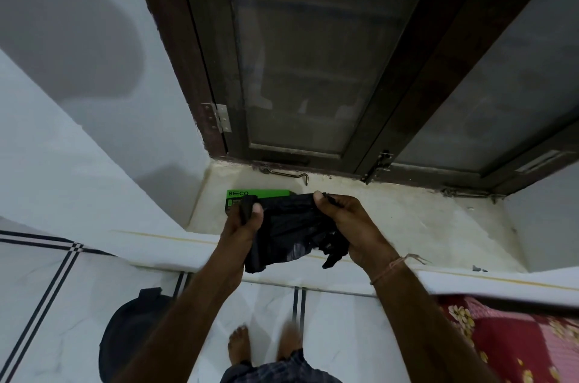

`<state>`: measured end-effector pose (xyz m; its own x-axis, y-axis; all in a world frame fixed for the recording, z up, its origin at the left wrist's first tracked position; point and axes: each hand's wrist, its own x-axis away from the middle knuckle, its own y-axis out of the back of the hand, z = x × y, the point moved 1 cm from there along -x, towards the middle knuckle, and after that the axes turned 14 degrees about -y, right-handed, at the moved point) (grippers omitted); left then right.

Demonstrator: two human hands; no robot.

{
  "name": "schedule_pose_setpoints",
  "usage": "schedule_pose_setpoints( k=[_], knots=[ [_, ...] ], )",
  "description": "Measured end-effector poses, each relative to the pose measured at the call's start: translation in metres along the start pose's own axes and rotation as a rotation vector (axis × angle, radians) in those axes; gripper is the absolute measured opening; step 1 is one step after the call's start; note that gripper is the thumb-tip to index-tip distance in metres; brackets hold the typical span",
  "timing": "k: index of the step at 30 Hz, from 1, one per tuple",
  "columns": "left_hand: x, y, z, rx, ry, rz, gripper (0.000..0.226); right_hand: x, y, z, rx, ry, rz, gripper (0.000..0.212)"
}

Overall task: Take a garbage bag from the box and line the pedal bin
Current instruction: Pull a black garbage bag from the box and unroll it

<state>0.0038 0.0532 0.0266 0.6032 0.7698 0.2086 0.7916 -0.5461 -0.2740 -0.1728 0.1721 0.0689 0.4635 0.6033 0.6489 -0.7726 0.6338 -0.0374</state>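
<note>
A black garbage bag (289,230) hangs crumpled between both hands above the window sill. My left hand (242,226) pinches its left edge between thumb and fingers. My right hand (347,226) grips the right edge, thumb on top. Behind the bag, a green box (257,194) lies flat on the sill, partly hidden by the bag and my left hand. The dark pedal bin (131,329) stands on the floor at lower left, partly covered by my left forearm; whether its lid is up is unclear.
The pale stone window sill (407,226) runs under a dark wooden window frame (313,69) with a metal hook latch (288,175). My bare feet (239,348) stand on white floor tiles. A red floral bedcover (507,338) lies at lower right.
</note>
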Motion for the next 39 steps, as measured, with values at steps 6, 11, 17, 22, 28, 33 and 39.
schedule_pose_setpoints(
  k=[6, 11, 17, 22, 28, 33, 39],
  knots=[
    [0.0, -0.001, 0.0, 0.088, 0.108, -0.034, 0.048, 0.0, -0.001, -0.002, -0.049, -0.022, 0.036, 0.038],
    [0.007, -0.001, -0.007, -0.034, -0.06, -0.032, 0.033, -0.002, -0.001, -0.004, -0.087, -0.014, 0.051, 0.031],
    [0.018, -0.009, -0.016, -0.134, -0.209, -0.019, 0.03, -0.005, 0.002, -0.005, -0.013, 0.037, 0.031, 0.03],
    [0.017, -0.012, -0.016, -0.16, -0.229, -0.006, 0.034, -0.004, 0.002, -0.006, 0.002, 0.088, 0.042, 0.035],
    [0.009, -0.005, -0.011, -0.07, 0.003, -0.064, 0.048, -0.003, 0.006, -0.005, 0.02, 0.064, 0.053, 0.023],
    [0.013, -0.007, -0.017, -0.222, -0.161, -0.005, 0.027, -0.005, 0.008, -0.004, 0.074, 0.073, 0.002, 0.024],
    [0.011, -0.004, -0.011, -0.532, -0.306, -0.094, 0.036, -0.005, 0.008, -0.003, 0.235, 0.103, -0.073, 0.024]
  ],
)
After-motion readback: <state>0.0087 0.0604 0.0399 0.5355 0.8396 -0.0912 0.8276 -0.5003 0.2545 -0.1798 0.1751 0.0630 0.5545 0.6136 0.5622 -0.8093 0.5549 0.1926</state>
